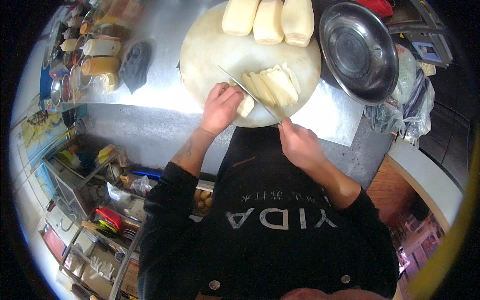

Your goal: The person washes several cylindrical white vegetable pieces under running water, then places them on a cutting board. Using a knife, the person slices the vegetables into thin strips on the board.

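Observation:
My right hand [300, 142] grips the handle of a kitchen knife [249, 92], whose thin blade stands edge down on a round pale cutting board [204, 48]. Bent fingers of my left hand [223, 105] press a piece of pale peeled vegetable [246, 106] to the board, just left of the blade. To the blade's right lies a fanned pile of thin slices [275, 84]. Several whole peeled pieces [268, 22] lie side by side at the board's far edge. The knife handle is mostly hidden in my right hand.
A wide steel basin [356, 48] stands right of the board, beside plastic bags [416, 101]. Squeeze bottles [100, 56] and a dark cloth [135, 65] sit on the steel counter [161, 71] at left. Shelves [112, 240] with kitchenware and a crate of potatoes [203, 198] are lower left.

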